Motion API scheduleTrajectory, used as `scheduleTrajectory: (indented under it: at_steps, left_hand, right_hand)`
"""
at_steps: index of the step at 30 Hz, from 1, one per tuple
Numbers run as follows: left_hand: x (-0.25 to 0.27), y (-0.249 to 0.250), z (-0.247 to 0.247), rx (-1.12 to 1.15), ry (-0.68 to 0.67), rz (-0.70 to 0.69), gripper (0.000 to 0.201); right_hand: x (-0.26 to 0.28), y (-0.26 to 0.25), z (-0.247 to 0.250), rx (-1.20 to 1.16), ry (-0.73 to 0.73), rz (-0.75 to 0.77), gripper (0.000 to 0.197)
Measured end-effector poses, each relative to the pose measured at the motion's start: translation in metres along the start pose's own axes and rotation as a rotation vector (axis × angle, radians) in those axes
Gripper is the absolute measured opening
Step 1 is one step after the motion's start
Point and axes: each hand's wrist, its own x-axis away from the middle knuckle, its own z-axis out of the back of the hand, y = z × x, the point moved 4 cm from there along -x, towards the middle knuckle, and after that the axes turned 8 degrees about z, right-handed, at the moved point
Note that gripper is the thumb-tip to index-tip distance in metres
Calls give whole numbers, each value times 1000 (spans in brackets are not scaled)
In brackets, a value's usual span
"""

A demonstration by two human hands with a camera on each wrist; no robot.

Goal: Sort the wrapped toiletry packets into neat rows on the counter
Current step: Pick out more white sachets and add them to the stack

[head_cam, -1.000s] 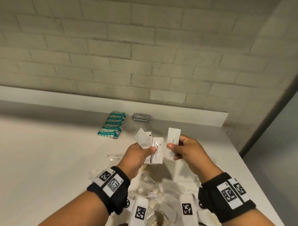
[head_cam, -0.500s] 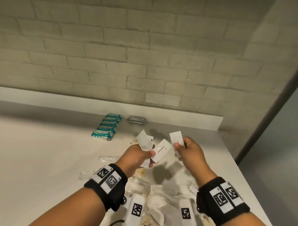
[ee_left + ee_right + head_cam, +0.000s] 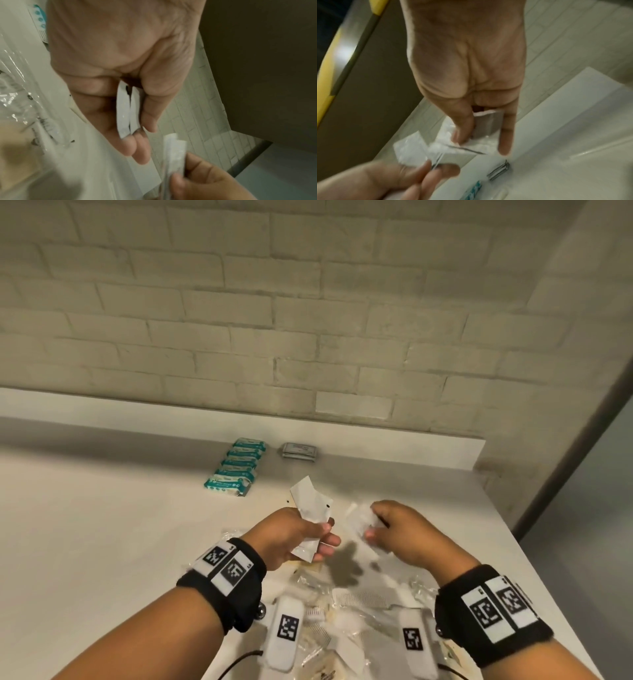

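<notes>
Your left hand (image 3: 291,534) has its thumb and fingers (image 3: 126,146) curled tight on white paper sachets (image 3: 310,508); the left wrist view shows two edges side by side in the pinch, and whether a third hides behind them cannot be told. They stand fanned upward, probably so you can keep gathering like with like before laying them down. Your right hand (image 3: 397,529) pinches a blurred white sachet (image 3: 358,520) between thumb and fingertips (image 3: 462,135), with at least one more flat packet tucked behind in the right wrist view; motion blur prevents a firm count there. The two hands sit close together, just apart, which looks like a hand-over or a squaring-up of one bundle.

Take the teal soap row (image 3: 236,469) as your landmark: five teal-and-white bars, lined up one behind another on the counter (image 3: 102,525). Just to its right lies a small stack of grey flat packets (image 3: 300,451), two or three thick. Your hands and the sachets hover nearer to you than that row and a little to its right. Nearer still, under your wrists, is the unsorted heap (image 3: 346,607) of clear-wrapped items, a white comb (image 3: 359,599) among them; too jumbled to count.

Judging by this, two rows are begun and the white sachets want a third.
</notes>
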Motion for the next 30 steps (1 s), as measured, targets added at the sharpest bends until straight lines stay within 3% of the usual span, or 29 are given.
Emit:
scheduleTrajectory:
  at_steps: [3,5,7,9,10,13,15,17,19,22,25,30]
  left_hand:
    - [1,-3,-2,-95,-18,32,8]
    - [1,-3,-10,-161,-22,35,6]
    - [0,-2,-18,-197,-45,17,4]
    - [-1,-1,-22,-227,-50,-1,8]
    - [-3,0,-21,-235,-40,-10,8]
    - [-6,4,-10,-136,65,-80,8]
    - [-9,8,-2,-7,143,-181,15]
    - [-9,12,-3,99,129,-266,21]
    - [-8,13,-12,177,48,-303,22]
    - [-7,13,-24,312,-74,-329,25]
    - [-5,11,-27,395,-145,-323,26]
    - [-6,8,-29,368,-127,-327,23]
  right_hand:
    - [-5,-9,8,-485,124,21,19]
    - [-9,-21,5,-629,79,61,28]
    - [-16,-29,-5,-521,30,81,26]
    - [-23,-29,-13,-288,54,90,11]
    - [-24,-27,-15,-243,90,88,12]
    - [-25,-17,-7,-395,289,27,7]
    - [-23,-9,7,-316,459,-16,9]
    - [-21,-4,13,-152,528,-18,15]
    - [-19,-11,6,-99,497,23,14]
    - [-16,-19,-13,-168,406,65,10]
    - [-14,-17,-20,-414,379,-5,9]
    - [-13,-8,-18,-589,392,-55,13]
